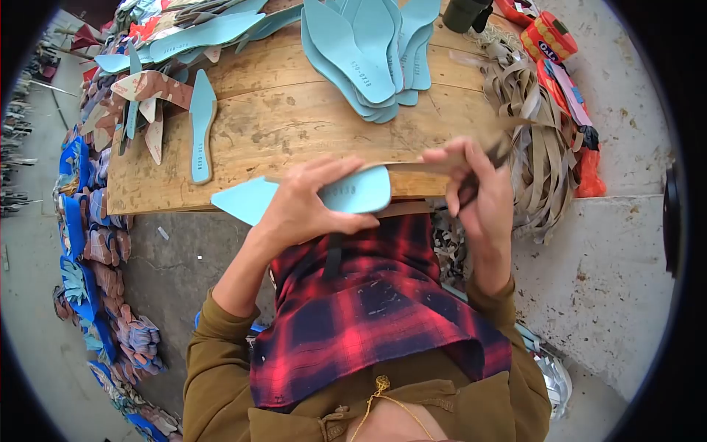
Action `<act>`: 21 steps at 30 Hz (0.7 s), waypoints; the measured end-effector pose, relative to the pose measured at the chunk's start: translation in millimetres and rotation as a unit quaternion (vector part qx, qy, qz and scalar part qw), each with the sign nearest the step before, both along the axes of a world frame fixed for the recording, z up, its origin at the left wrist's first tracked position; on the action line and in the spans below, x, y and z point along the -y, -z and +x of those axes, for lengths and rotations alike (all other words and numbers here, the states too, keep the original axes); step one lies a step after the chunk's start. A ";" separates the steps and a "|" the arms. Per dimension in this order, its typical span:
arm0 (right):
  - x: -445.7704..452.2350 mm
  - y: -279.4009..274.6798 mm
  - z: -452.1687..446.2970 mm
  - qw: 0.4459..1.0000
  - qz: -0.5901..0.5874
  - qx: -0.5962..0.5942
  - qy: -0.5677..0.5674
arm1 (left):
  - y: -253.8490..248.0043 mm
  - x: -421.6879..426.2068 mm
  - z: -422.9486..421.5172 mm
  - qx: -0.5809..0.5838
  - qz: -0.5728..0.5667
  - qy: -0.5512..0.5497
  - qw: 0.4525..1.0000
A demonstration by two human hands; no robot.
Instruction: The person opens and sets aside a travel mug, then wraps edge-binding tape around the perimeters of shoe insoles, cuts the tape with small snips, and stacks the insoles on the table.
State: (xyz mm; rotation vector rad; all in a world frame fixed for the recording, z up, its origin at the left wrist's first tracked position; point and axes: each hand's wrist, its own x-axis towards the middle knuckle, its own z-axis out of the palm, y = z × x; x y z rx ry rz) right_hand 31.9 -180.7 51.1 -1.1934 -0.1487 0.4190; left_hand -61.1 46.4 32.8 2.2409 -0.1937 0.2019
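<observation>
My left hand (298,202) is closed around a light-blue shoe insole (370,188), held level at the table's front edge, its pointed toe to the left and squared heel to the right. Printed characters on the insole are partly covered by my fingers. A tan strip (414,168) runs from the insole's far edge near the heel to my right hand (490,195), whose fingers pinch it. Something dark (467,191) also shows within the right hand, too blurred to name. One more blue insole (200,136) lies alone on the table, left of my hands.
Blue insoles (361,55) lie stacked at the wooden table's (258,110) back. Patterned pieces (151,92) lie at its left. Tan strips (541,162) hang in a tangle over the right edge, near a red-yellow container (549,40). Blue trays (74,280) and insole bundles line the floor at left.
</observation>
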 end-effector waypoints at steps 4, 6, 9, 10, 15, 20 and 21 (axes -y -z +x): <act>0.6 5.5 -42.3 0.997 -0.021 0.056 0.057 | 2.7 8.0 24.8 0.084 0.001 -0.092 0.992; -15.5 4.5 -50.2 0.991 0.009 0.099 0.085 | -0.5 20.8 45.2 0.111 -0.011 -0.118 0.987; -38.5 35.1 -25.3 0.933 -0.024 0.315 0.174 | 6.4 41.2 76.1 0.140 -0.075 -0.151 0.976; -44.0 37.2 -11.3 0.916 -0.037 0.351 0.190 | 22.8 50.5 93.9 0.227 -0.110 -0.163 0.954; -50.9 4.6 45.3 0.930 -0.011 0.297 0.218 | -4.2 65.1 113.3 0.085 -0.344 -0.065 0.933; -33.7 -3.3 54.9 0.969 -0.003 0.207 0.136 | -24.9 45.5 113.7 -0.078 -0.511 -0.015 0.856; -33.2 -6.2 41.2 0.961 -0.001 0.250 0.120 | -15.9 46.9 113.1 -0.072 -0.524 -0.026 0.848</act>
